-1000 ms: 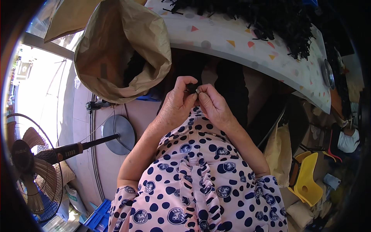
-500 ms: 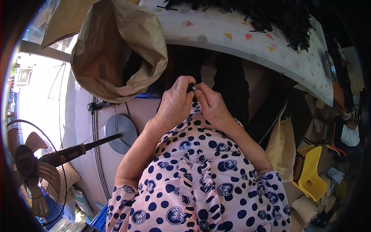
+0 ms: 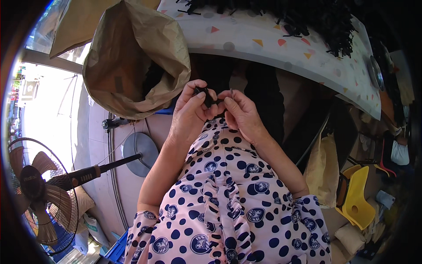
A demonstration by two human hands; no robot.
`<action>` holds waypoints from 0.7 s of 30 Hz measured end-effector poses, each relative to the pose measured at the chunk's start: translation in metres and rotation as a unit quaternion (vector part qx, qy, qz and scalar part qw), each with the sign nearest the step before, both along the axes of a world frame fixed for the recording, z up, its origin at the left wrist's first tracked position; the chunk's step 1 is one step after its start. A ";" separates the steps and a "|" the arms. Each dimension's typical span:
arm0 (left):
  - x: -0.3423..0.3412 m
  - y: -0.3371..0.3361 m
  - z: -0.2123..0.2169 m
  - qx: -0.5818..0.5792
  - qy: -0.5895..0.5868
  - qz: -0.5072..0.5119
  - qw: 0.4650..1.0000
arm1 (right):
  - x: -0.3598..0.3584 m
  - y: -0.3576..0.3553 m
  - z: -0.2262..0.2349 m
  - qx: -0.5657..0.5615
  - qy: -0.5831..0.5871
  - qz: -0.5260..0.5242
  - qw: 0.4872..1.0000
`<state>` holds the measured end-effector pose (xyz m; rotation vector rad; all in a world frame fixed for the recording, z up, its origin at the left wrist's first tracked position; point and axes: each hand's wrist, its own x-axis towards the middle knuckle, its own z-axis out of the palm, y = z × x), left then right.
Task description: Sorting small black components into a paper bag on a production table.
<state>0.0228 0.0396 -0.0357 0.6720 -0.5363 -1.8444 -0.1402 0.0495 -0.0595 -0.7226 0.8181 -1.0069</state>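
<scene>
In front of my waist, my left hand (image 3: 188, 115) is closed around a small black piece (image 3: 207, 97), held between thumb and fingers. Its exact kind is too small to make out. My right hand (image 3: 244, 115) pinches at the right side of the same black piece, thumb against the fingertips. A slim, lighter bit shows at the right fingertips, but I cannot tell what it is. Beyond my hands, many loose black strip-like pieces (image 3: 323, 22) lie heaped on the table, which has a patterned white cover (image 3: 246, 37).
A large open brown paper sack (image 3: 99, 57) stands at the far left, with something dark inside. Left of me are a standing fan (image 3: 35, 185) and a round grey base (image 3: 140, 154). To the right are a yellow chair (image 3: 358, 202) and a tan paper bag (image 3: 321, 171).
My hands have moved slightly apart, the left one going left and turning so that more of the black piece shows. My right hand has shifted a little to the right.
</scene>
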 end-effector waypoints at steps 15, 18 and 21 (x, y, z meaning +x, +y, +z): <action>0.002 0.007 0.003 -0.032 -0.098 -0.211 0.972 | -0.015 -0.004 -0.010 0.005 -0.075 0.071 0.995; 0.000 0.007 0.005 -0.056 -0.158 -0.188 0.968 | -0.015 -0.005 -0.006 0.015 -0.028 0.031 0.999; 0.000 0.009 0.001 -0.165 -0.290 -0.177 0.926 | -0.009 -0.004 -0.004 -0.019 0.005 0.004 1.000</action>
